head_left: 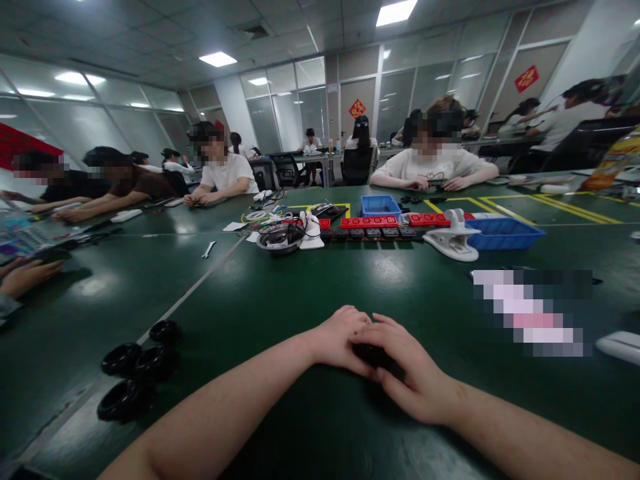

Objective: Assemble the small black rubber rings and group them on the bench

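Note:
My left hand (344, 339) and my right hand (411, 367) meet just above the green table in front of me. Between them is a dark, rounded black piece (377, 357), mostly covered by the fingers, so its kind is not clear. The right hand curls over its far side with the thumb on the near side. Around its left end my left hand is closed, its fingertips partly hidden behind the right hand. Left of my forearm, several glossy black ring-shaped pieces (121, 360) lie in a cluster.
A small wrench (209, 249) lies left of centre. Beyond my hands are a metal bowl (280, 239), red power strips (367, 223), a white clamp (454, 239) and blue trays (507, 233) (380, 205). A blurred-out item (530, 313) lies right. Other people sit around the table.

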`<state>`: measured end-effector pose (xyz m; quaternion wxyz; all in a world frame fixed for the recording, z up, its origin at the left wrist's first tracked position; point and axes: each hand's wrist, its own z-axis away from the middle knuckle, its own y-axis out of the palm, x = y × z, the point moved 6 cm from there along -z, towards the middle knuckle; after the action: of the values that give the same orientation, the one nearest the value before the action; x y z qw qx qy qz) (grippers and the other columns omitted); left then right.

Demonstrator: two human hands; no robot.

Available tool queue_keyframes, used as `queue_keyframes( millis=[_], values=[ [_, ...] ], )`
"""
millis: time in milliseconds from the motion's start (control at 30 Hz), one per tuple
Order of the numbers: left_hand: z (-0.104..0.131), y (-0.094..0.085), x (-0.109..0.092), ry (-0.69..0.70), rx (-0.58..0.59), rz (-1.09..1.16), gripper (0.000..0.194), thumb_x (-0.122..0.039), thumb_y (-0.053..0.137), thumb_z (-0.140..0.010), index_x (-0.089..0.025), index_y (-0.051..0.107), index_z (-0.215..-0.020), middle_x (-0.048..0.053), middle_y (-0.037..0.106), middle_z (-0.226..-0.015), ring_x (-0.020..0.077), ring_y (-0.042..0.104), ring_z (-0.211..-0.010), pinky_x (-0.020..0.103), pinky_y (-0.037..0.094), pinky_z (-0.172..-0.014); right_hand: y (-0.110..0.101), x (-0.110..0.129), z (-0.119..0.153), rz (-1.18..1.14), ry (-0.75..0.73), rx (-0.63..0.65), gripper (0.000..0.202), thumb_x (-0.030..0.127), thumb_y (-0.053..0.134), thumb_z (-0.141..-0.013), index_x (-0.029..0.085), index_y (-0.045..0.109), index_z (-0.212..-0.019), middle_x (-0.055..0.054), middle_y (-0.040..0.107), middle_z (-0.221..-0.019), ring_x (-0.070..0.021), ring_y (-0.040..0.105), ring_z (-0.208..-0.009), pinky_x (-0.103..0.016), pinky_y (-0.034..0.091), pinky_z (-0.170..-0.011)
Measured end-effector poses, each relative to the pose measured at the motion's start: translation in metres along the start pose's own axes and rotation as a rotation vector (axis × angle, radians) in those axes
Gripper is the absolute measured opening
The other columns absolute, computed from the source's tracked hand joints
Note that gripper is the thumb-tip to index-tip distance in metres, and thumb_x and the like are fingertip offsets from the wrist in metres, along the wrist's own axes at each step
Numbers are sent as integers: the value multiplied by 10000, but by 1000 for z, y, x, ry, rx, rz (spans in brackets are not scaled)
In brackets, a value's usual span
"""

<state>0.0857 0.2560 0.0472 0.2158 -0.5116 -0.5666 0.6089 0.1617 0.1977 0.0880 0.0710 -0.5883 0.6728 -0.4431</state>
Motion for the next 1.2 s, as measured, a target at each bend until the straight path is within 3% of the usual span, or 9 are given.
queue_keyframes(
  millis=[100,233,367,567,767,1000,1200],
  values=[
    [1,-1,1,-82,-48,10,597,-474,718,-532,-180,502,-1004,36,539,-968,206,493,-894,342,348,-861,-3,-5,1,58,68,-65,430,208,497,-733,172,379,-1145,-99,524,-1068,-224,483,-996,-424,372,-886],
    [1,0,-2,-141,-71,-19,675,-544,699,-517,-174,457,-1027,47,519,-970,233,483,-913,375,350,-872,0,-19,2,158,250,-50,335,332,561,-738,163,448,-1006,-90,529,-940,-220,497,-852,-397,425,-747],
    [0,-3,-5,-169,-101,-48,597,-563,702,-486,-179,461,-875,33,505,-900,217,480,-856,367,367,-852,4,-31,2,213,376,5,192,304,559,-736,171,474,-845,-57,518,-814,-198,481,-755,-377,424,-685],
    [0,-4,0,-186,-124,-82,413,-474,674,-569,-179,460,-762,16,498,-817,190,475,-802,337,377,-818,4,-37,0,209,434,21,148,228,569,-719,175,479,-824,-49,499,-825,-195,470,-780,-369,416,-700],
    [0,-3,2,-166,-132,-18,380,-413,695,-561,-170,509,-788,20,531,-848,193,488,-825,329,381,-815,3,-34,2,211,399,6,131,218,561,-729,172,518,-843,-63,501,-849,-204,471,-804,-385,423,-709],
    [1,-5,1,-65,-80,48,286,-353,715,-563,-185,576,-748,9,558,-928,188,505,-898,306,368,-849,0,-16,-3,109,230,14,180,137,460,-736,202,563,-869,-64,568,-911,-200,522,-866,-392,437,-766],
    [2,-5,1,-46,-45,79,331,-346,723,-557,-232,609,-846,-7,558,-1036,202,486,-1004,325,319,-917,0,0,-4,25,25,34,292,68,342,-745,232,583,-740,22,639,-767,-143,580,-861,-413,333,-966]
  ],
)
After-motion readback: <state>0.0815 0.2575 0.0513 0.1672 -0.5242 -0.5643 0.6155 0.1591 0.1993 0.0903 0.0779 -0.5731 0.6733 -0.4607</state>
